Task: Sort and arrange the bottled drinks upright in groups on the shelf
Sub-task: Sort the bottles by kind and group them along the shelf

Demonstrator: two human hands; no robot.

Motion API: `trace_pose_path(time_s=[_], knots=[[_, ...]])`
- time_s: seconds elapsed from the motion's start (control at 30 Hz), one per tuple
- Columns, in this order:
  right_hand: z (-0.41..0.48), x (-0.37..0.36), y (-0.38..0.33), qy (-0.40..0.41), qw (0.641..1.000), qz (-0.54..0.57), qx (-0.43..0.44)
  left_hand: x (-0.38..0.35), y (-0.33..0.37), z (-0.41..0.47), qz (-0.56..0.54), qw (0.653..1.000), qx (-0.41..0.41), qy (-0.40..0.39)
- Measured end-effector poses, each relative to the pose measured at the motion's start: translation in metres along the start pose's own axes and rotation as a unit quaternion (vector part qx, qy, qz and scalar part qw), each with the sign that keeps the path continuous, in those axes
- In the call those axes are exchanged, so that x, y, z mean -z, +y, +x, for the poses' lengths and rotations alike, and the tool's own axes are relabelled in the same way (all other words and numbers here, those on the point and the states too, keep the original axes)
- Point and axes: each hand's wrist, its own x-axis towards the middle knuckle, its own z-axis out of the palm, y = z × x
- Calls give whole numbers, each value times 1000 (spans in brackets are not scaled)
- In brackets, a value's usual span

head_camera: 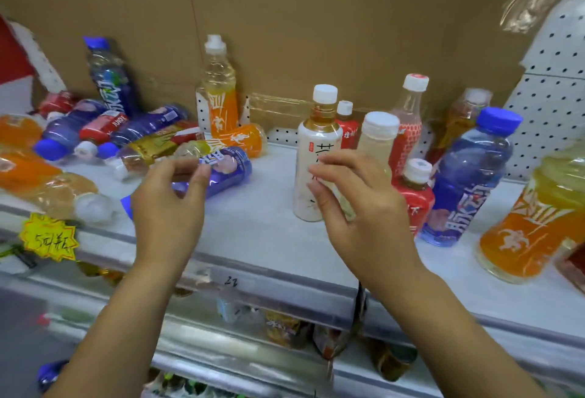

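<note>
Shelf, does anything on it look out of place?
Yes. At the left of the shelf a heap of bottles lies toppled, with a blue bottle flat beside it; the bottles at right stand upright.

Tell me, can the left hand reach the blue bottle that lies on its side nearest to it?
Probably yes. The left hand hovers right over the lying blue bottle, its fingers loosely open, and nothing stands between them.

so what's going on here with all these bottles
A person is sorting drinks on a shop shelf. The right hand is at a pale yellow bottle among those standing upright; whether it grips it is unclear. The left hand, holding nothing, reaches toward a blue bottle lying on its side beside a heap not yet stood up.
</note>
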Motion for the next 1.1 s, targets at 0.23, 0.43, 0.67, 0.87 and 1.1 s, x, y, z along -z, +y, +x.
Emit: trace_pose_path(time_s=[0.23, 0.43, 0.67, 0.87, 1.1], knots=[[30, -96, -27, -229, 973, 33, -20, 59, -76, 70, 80, 991, 87, -59], [68, -177, -63, -351, 935, 17, -33, 58, -107, 126, 146, 954, 66, -254], [85, -194, -75, -422, 902, -78, -55, 34, -109, 165, 161, 896, 78, -406], [74, -185, -74, -397, 904, -122, -97, 25, -107, 168, 166, 892, 62, -415], [50, -172, -67, -312, 939, -86, -120, 33, -110, 163, 73, 926, 71, -363]])
